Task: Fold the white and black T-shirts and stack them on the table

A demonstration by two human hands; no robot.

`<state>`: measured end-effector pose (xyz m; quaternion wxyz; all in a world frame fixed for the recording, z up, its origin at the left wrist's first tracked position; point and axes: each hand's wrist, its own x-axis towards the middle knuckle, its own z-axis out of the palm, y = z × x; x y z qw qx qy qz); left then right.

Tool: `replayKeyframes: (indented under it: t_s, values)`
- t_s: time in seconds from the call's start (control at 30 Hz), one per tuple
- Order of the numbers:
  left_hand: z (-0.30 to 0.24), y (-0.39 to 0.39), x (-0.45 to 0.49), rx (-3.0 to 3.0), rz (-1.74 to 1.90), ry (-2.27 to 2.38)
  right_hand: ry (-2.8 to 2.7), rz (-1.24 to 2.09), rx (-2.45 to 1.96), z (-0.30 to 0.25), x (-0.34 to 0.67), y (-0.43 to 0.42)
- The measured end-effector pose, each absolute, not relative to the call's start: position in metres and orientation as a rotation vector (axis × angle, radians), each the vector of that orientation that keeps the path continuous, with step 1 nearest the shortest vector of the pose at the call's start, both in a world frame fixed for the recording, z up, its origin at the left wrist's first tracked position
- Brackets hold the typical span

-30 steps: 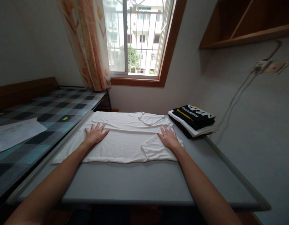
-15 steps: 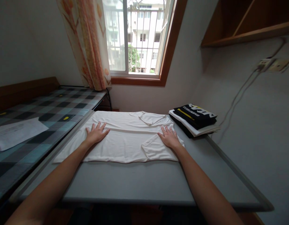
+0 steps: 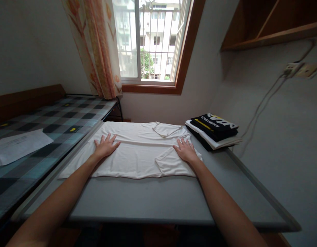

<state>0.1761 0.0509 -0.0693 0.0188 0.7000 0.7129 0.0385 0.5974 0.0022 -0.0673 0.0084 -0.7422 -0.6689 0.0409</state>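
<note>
A white T-shirt (image 3: 135,151) lies spread on the grey table (image 3: 145,199), its hem to the left and its collar end to the right. Both sleeves are laid inward over the body of the shirt. My left hand (image 3: 105,145) rests flat on the left half of the shirt, fingers spread. Toward the collar end, my right hand (image 3: 185,150) also lies flat with fingers apart, just beyond the near sleeve. Neither hand grips the cloth. Slight wrinkles run along the fabric.
A stack of folded clothes (image 3: 212,132), black and white, sits at the table's far right corner. On the left stands a bed with a checkered mattress (image 3: 78,109) and paper sheets (image 3: 22,145) on it. Cables (image 3: 261,103) hang along the right wall below a wooden shelf (image 3: 271,36).
</note>
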Motion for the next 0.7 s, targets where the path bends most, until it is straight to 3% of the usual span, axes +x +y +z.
replayKeyframes:
  t_s: [0.7]
  values:
    - [-0.0700,0.0500,0.1760,2.185,0.120,2.208,-2.101,0.123,-2.344,-0.0678,0.5969,0.0026]
